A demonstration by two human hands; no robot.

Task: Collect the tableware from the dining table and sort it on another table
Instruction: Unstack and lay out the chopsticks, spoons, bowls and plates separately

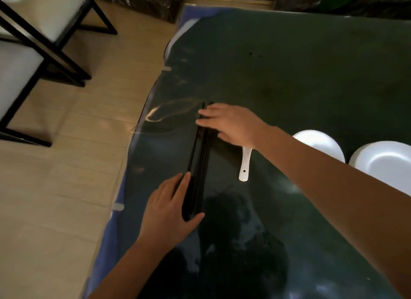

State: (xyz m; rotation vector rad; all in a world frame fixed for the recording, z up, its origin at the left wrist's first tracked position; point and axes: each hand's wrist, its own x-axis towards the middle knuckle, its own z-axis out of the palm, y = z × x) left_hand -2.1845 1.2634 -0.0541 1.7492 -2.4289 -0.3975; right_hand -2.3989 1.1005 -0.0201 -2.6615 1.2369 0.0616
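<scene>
Your chopsticks [198, 163] lie as a bundle on the dark glossy surface [300, 71] near its left edge, their long axis running away from you and tilting slightly right. Your left hand [171, 207] brackets the near ends, fingers straight along the bundle's left side and thumb across the butt ends; your right hand [231, 125] lies flat over the far tips. Neither grip is closed. They are thin, black, uniform sticks, roughly parallel. A white spoon [245, 163] lies just right of them, two white bowls [382, 163] farther right.
</scene>
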